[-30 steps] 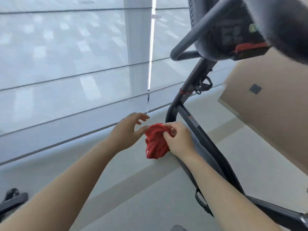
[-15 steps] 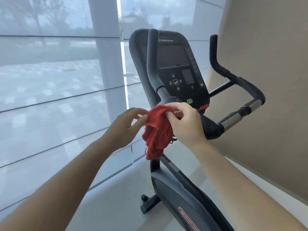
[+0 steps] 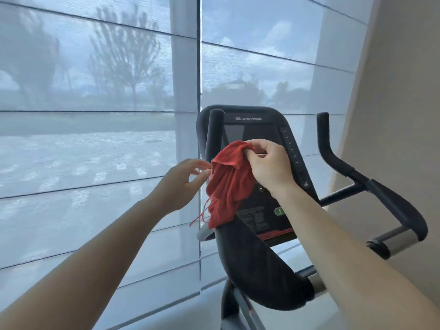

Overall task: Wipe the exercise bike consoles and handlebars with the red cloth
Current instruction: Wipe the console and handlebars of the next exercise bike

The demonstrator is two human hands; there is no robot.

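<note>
Red cloth (image 3: 228,184) at the console (image 3: 252,122)
My right hand (image 3: 269,167) pinches it; my left hand (image 3: 181,184), fingers loose, holds nothing.

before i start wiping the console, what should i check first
1. Right hand pinches the red cloth: ok.
2. Left hand has a grip on the cloth: cannot tell, its fingertips are at the edge.
3. Cloth spread flat for wiping: not ok, it hangs bunched.
4. Console straight ahead, behind the cloth: ok.
5. Loose thread tucked away: not ok, it dangles.
</note>
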